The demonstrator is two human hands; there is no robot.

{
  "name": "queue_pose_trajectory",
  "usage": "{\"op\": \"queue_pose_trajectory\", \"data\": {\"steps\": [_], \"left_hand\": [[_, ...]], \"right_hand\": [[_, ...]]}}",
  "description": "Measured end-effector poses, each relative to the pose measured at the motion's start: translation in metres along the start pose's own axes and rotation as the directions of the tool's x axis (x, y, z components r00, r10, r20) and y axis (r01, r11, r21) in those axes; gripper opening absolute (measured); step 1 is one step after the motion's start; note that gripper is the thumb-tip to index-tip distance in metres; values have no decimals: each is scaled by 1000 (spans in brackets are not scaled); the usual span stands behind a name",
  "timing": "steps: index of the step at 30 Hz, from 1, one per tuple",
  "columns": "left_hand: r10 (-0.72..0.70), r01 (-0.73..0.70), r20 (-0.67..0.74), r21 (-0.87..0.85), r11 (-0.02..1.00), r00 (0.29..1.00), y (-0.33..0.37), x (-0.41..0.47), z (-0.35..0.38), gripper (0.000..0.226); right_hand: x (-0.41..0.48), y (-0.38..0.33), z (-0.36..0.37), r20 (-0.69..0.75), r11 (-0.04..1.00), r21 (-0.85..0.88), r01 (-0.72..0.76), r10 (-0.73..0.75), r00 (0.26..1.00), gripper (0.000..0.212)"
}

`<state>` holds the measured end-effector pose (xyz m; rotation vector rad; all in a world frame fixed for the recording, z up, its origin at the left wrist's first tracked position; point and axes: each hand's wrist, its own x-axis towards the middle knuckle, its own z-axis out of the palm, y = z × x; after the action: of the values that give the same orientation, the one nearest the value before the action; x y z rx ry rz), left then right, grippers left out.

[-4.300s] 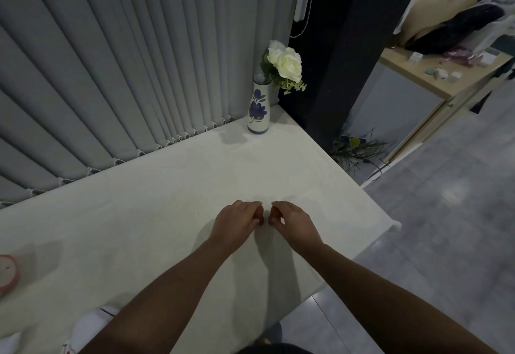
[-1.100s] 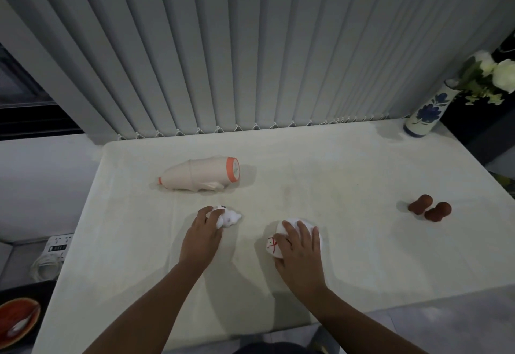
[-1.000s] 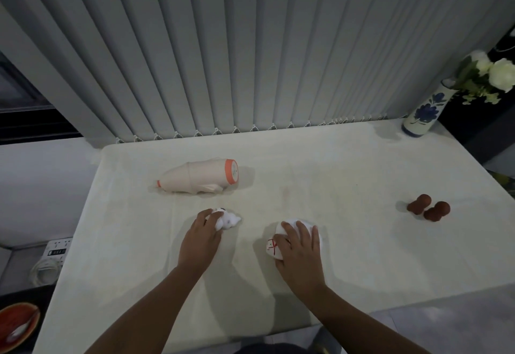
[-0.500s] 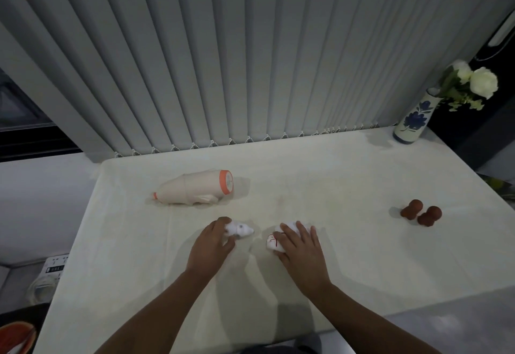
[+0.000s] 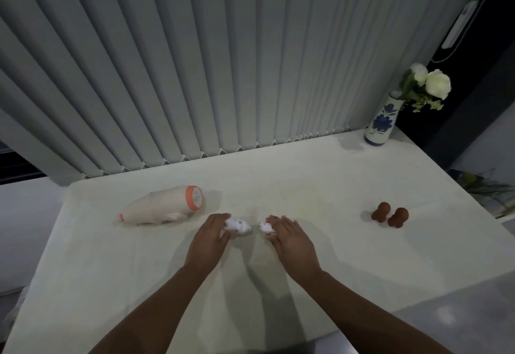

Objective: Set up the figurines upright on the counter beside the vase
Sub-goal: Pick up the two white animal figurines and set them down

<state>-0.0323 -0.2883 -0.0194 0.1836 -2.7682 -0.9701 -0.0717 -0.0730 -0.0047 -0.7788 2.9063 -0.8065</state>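
Note:
My left hand is closed around a small white figurine that pokes out past the fingers, just over the white counter. My right hand covers a second white figurine with red marks, its fingers wrapped over it. A large beige figurine with an orange ring lies on its side to the left. Two small brown figurines stand at the right. The white vase with a blue flower pattern holds white roses at the far right corner.
Grey vertical blinds hang along the counter's back edge. The counter's front edge drops to a grey floor at the lower right. A green plant sits beyond the right edge.
Both hands have moved up and away from me across the counter, each carrying its white figurine, and have come closer together. The view has tilted, showing more of the vase.

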Motion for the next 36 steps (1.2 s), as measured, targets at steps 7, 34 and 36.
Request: {"op": "queue_pose_trajectory", "data": {"steps": [7,34,36], "left_hand": [[-29,29,19,-27,999,999,41,49,32,37],[-157,161,297,10,987,942,133,146,124,40],[-163,164,300,23,986,940,132,148,127,40]], "right_hand": [[25,41,-50,120,994,106,-22,9,993,23],[67,163,-117,291,997,-76,2,20,956,19],[68,166,-113,298,997,-79,18,6,954,19]]}}
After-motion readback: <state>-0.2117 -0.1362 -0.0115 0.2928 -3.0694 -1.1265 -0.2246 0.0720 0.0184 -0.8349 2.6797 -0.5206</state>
